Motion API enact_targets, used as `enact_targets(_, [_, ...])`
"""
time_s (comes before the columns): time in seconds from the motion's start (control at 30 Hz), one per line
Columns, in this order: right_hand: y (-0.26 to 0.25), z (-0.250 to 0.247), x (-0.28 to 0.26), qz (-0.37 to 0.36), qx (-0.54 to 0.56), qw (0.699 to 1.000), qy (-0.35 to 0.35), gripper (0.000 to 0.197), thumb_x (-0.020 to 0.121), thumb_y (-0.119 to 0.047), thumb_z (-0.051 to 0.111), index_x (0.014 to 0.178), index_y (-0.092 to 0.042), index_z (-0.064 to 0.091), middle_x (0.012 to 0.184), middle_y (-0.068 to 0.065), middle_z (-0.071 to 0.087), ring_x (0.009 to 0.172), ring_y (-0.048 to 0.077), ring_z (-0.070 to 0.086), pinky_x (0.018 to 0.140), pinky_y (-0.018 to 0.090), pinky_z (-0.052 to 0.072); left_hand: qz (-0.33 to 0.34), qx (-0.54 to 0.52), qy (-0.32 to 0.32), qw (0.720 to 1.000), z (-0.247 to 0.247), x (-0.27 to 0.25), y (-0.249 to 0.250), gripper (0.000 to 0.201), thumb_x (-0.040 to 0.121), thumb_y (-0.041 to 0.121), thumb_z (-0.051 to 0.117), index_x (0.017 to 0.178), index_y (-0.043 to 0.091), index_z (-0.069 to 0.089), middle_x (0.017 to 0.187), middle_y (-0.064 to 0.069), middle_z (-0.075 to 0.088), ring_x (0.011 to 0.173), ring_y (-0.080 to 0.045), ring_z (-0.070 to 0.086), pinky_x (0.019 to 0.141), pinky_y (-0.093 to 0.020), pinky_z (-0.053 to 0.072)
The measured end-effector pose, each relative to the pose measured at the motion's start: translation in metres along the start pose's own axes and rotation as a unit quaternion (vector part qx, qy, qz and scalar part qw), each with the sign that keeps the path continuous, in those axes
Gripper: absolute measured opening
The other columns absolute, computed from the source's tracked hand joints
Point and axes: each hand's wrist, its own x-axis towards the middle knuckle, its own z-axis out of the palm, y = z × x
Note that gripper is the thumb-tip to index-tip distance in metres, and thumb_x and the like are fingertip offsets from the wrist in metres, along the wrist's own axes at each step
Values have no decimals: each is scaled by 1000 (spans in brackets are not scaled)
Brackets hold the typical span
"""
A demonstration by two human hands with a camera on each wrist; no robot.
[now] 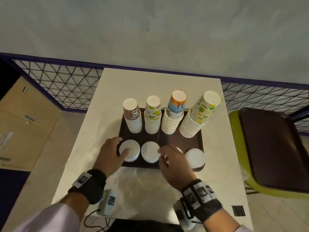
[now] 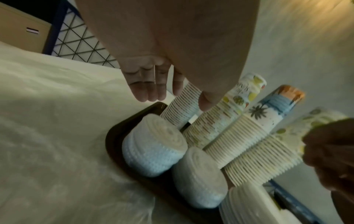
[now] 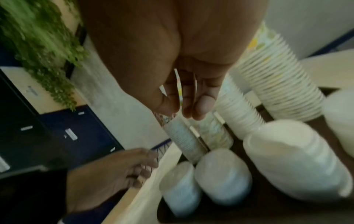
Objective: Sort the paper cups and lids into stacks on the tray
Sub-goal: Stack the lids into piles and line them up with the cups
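Note:
A dark brown tray [image 1: 184,141] lies on the white table. At its back stand four upside-down paper cup stacks: brown-patterned [image 1: 133,120], lime-print [image 1: 152,118], orange-and-blue [image 1: 173,118] and green-dotted [image 1: 195,121]. White lid stacks [image 1: 132,151] [image 1: 149,152] [image 1: 195,157] line the front; a fourth [image 1: 178,149] is mostly hidden under my right hand [image 1: 163,156]. My left hand [image 1: 121,145] hovers over the leftmost lid stack [image 2: 153,151], thumb above its top. In the wrist views the fingers [image 2: 153,91] [image 3: 199,104] of both hands hang relaxed and hold nothing.
A green chair carrying a dark brown tray [image 1: 270,148] stands right of the table. A wire mesh fence [image 1: 58,84] runs behind, with cardboard-coloured cabinets [image 1: 25,114] at left. A small white device with a cable [image 1: 107,203] sits at the table's near edge [image 1: 142,190].

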Motion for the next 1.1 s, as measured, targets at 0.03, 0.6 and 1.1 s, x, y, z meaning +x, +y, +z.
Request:
enact_targets(0.03, [-1, 13, 1, 21, 6, 999, -35, 20, 92, -16, 60, 112, -19, 65, 107, -4, 60, 91, 13, 60, 81, 35, 55, -2, 23, -19, 1000, 6, 1, 1, 61, 95, 41, 70, 147, 17, 48, 139, -10, 52, 125, -29, 53, 105, -45, 48])
enact_targets(0.6, [-16, 97, 39, 186, 69, 960, -197, 24, 96, -27, 56, 115, -14, 62, 106, 0, 65, 91, 18, 61, 75, 25, 47, -42, 190, -217, 957, 16, 56, -2, 86, 91, 47, 67, 161, 19, 24, 152, -15, 48, 138, -38, 40, 112, -45, 38])
enact_targets(1.1, [-16, 115, 35, 202, 136, 939, -244, 34, 91, -25, 64, 122, -24, 50, 113, 2, 63, 95, 22, 68, 88, 45, 59, -97, 175, -289, 936, 5, 77, -8, 96, 56, 70, 88, 129, 15, 60, 122, -6, 67, 108, -25, 65, 98, -43, 56])
